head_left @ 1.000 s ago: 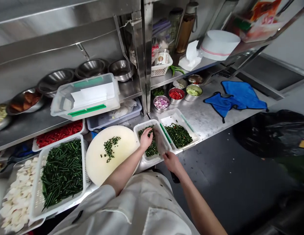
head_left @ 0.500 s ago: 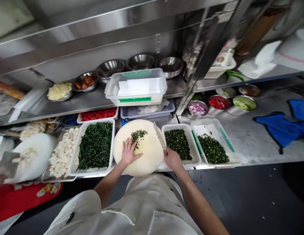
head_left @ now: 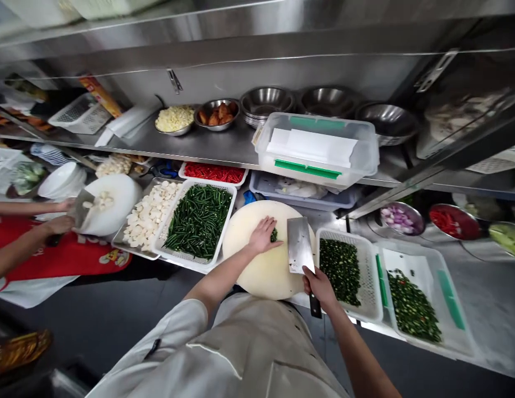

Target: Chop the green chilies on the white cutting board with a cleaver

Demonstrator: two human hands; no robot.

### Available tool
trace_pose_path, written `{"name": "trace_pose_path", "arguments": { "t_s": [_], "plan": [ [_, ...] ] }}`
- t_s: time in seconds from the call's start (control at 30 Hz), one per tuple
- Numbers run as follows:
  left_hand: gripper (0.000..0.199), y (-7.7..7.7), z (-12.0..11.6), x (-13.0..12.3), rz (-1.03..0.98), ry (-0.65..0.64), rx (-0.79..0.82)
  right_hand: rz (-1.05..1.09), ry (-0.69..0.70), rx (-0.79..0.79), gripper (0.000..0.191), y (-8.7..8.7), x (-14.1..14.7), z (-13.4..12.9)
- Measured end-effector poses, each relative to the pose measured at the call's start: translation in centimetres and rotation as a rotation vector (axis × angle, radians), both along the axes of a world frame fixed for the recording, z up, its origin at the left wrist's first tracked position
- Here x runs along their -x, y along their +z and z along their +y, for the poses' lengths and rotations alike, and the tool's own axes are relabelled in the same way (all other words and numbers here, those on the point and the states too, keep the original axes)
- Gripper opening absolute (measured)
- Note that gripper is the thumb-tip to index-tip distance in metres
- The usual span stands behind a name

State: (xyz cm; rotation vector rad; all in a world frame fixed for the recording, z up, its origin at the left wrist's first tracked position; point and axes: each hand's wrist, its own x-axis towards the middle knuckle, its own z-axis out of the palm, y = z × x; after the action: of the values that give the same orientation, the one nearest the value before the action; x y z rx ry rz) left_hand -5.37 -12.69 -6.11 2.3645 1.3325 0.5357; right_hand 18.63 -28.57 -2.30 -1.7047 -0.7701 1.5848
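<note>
My left hand (head_left: 262, 236) rests on the round cutting board (head_left: 257, 271), its fingers stretched and flat. A small pile of chopped green chilies (head_left: 274, 234) shows beside its fingers, partly covered by them. By its dark handle, my right hand (head_left: 320, 287) grips a cleaver (head_left: 300, 246). The broad blade faces up over the board's right side, to the right of the pile. Cut green pieces fill a white basket (head_left: 368, 276) right of the board. Left of it, a white basket (head_left: 222, 235) holds whole green chilies (head_left: 200, 221).
At left, a co-worker's hands (head_left: 60, 224) hold another cleaver (head_left: 81, 210) at a second board (head_left: 120, 202). Peeled garlic (head_left: 152, 214) lies in a tray. A clear tub (head_left: 317, 146) juts from the shelf above my board. Another tub (head_left: 452, 298) stands far right with chopped greens.
The view has swung left. The cleaver has turned from edge-on to broadside. My left hand has shifted right across the board, and the scattered chili pieces are now a smaller visible pile beside it.
</note>
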Motion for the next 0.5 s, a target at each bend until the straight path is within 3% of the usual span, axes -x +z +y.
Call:
{"name": "trace_pose_path", "arguments": {
  "t_s": [0.13, 0.27, 0.33, 0.43, 0.5],
  "plan": [
    [0.073, -0.1, -1.6, -2.9, -0.087, 0.173, -0.020, 0.088, -0.100, 0.025, 0.055, -1.8, 3.9, 0.1],
    [0.054, 1.0, -1.8, -3.0, -0.307, 0.263, 0.006, 0.157, -0.041, 0.072, 0.048, -0.8, 10.1, 1.7],
    [0.050, 1.7, -1.4, -2.6, -0.424, 0.362, 0.030, 0.219, 0.007, 0.080, 0.044, 0.1, 11.6, 2.5],
    [0.048, 2.7, -0.9, -3.8, -0.489, 0.450, 0.064, 0.259, 0.017, 0.042, 0.038, 1.3, 10.5, 2.6],
    [0.048, 3.7, -1.2, -6.7, -0.487, 0.399, 0.074, 0.199, 0.005, 0.009, 0.035, 2.1, 7.9, 1.7]
  ]
}}
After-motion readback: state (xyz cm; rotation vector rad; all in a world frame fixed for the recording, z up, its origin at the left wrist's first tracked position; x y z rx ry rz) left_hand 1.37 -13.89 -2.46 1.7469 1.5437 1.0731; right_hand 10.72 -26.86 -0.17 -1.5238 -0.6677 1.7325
